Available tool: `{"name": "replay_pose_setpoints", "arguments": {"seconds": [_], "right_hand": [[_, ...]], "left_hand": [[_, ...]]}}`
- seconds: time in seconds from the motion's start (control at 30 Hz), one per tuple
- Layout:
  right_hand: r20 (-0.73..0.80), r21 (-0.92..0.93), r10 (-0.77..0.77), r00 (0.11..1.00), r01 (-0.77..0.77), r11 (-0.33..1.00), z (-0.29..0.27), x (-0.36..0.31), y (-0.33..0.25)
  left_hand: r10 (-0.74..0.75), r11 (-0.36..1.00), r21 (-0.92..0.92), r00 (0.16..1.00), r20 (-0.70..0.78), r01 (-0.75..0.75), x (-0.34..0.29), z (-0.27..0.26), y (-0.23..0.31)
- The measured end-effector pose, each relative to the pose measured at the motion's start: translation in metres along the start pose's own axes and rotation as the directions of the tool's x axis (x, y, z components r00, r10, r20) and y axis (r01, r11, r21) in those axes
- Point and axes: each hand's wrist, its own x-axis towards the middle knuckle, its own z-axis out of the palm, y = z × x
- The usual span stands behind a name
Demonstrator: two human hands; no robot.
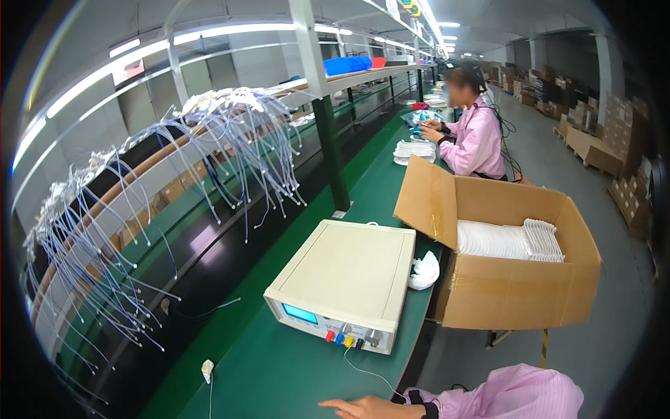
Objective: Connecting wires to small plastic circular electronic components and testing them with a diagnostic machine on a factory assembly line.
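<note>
My right hand (370, 408) reaches in at the lower edge, over the green bench (279, 377). Its index finger stretches out to the left; the lower fingers are cut off by the picture edge, and nothing shows in its grasp. A dark band circles the wrist below a pink sleeve (516, 394). Beyond the hand stands a cream bench tester (342, 279) with a lit blue display and coloured terminals. A thin white cord (373, 371) runs from its front toward my wrist. Left of the hand lies a small white plug (207, 371) on a cord. My left hand is out of view.
An open cardboard box (516, 297) with rows of white parts stands right of the tester. Crumpled white material (423, 271) lies between them. Bundled white-blue cables (237, 153) hang from a rail on the left. A co-worker in pink (478, 140) sits further along the bench.
</note>
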Motion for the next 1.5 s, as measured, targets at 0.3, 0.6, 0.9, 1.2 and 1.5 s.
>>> {"name": "replay_pose_setpoints", "arguments": {"seconds": [0.3, 0.6, 0.9, 1.2, 1.5], "right_hand": [[0.439, 0.145, 0.413, 0.798, -0.516, 0.844, 0.016, -0.011, 0.009], [0.507, 0.344, 0.288, 0.812, -0.497, 0.797, 0.010, 0.007, -0.031], [0.411, 0.385, 0.188, 0.892, -0.357, 0.851, 0.016, 0.015, -0.063], [0.340, 0.314, 0.185, 0.922, -0.296, 0.902, 0.024, 0.012, -0.060], [0.398, 0.371, 0.237, 0.886, -0.392, 0.842, 0.009, 0.020, -0.072]], "left_hand": [[-0.049, 0.361, -0.903, 0.972, 0.229, 0.231, -0.083, 0.062, -0.114], [-0.139, 0.429, -0.901, 0.990, -0.001, 0.059, -0.064, 0.129, -0.105], [0.078, 0.523, -0.840, 0.989, -0.122, -0.145, -0.073, 0.135, -0.067], [0.153, 0.618, -0.746, 0.969, -0.194, -0.247, -0.074, 0.137, -0.073], [0.366, 0.733, -0.527, 0.903, -0.227, -0.430, -0.094, 0.129, -0.060]]}}
